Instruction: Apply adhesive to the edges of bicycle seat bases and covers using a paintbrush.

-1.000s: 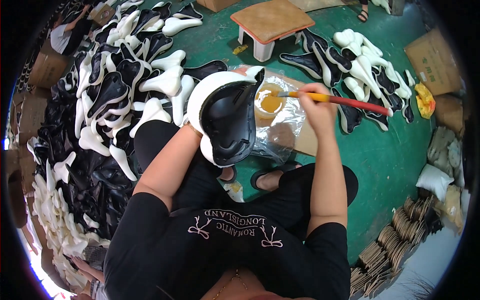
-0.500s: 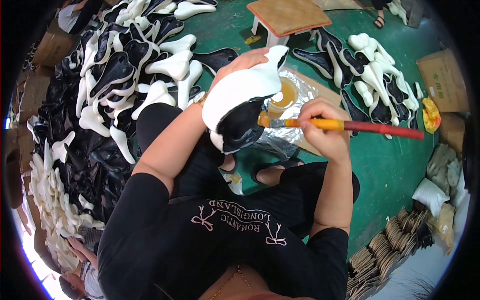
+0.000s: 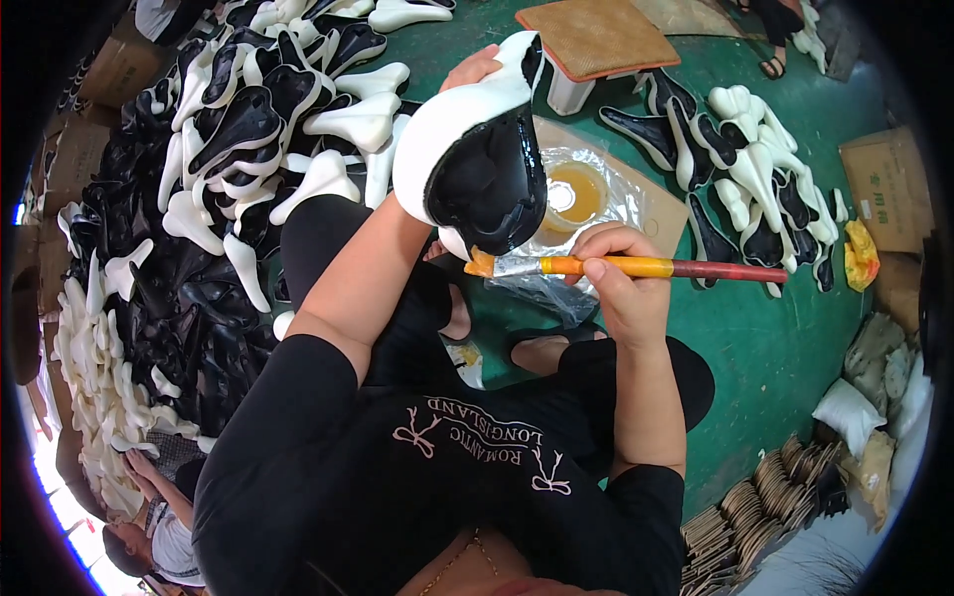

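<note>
A white foam bicycle saddle [image 3: 422, 139] with a glossy black underside [image 3: 487, 184] is tilted in front of me. My left hand [image 3: 471, 68] grips it from behind, its fingers showing over the far edge and the rest hidden by the saddle. In my right hand [image 3: 628, 283] is a paintbrush [image 3: 646, 266] with a yellow and dark red handle, pinched between thumb and fingers. The brush's amber-wet bristles are at the saddle's lower white rim. Beyond the brush a clear tub of amber liquid [image 3: 584, 199] stands on plastic film over cardboard.
Saddles lie heaped at the left [image 3: 238, 134] and right [image 3: 755, 179]. Black shells [image 3: 214, 338] and cream foam pieces [image 3: 94, 372] pile up nearer left. A padded stool [image 3: 596, 40] stands ahead. Other people appear at the far right and lower left. Cardboard stacks [image 3: 765, 507] sit lower right.
The brush has moved left and down, from the black underside to the saddle's lower rim. The saddle has been raised and turned slightly, showing more of its wet black underside.
</note>
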Available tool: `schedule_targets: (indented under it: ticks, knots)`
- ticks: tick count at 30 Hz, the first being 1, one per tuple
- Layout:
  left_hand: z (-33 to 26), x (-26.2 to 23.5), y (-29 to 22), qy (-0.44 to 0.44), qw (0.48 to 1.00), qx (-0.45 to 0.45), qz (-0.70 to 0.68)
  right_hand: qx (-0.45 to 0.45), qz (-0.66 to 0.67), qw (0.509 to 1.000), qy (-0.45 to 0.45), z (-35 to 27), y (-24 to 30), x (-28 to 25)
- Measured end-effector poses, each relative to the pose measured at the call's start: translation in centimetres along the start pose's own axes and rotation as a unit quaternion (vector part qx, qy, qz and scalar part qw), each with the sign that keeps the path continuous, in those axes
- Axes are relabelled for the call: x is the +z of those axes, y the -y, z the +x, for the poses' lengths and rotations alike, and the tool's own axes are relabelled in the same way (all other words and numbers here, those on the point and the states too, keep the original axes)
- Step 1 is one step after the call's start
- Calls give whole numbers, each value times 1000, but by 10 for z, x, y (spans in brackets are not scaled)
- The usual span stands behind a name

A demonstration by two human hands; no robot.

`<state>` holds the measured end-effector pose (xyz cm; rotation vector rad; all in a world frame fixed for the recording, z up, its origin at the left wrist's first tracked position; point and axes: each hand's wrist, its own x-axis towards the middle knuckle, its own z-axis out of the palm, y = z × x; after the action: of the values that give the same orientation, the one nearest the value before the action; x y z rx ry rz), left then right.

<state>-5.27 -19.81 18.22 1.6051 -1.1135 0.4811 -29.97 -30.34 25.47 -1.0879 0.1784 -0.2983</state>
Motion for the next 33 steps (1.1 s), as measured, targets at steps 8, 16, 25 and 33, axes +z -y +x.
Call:
schedule_targets:
  ticks: [8,16,25,33]
  knots:
    - [6,-40,-7,58,994,-67,57,-225,-307,921,-79,12,26,-56]
    - [24,-73,-58,187,957,18,220,-330,-136,909,-215,8,51,-72]
    - [29,-47,-95,202,940,67,266,-298,-465,833,-33,21,37,-56]
    - [43,29,-89,115,963,-240,41,-344,-376,759,-406,-27,78,-157]
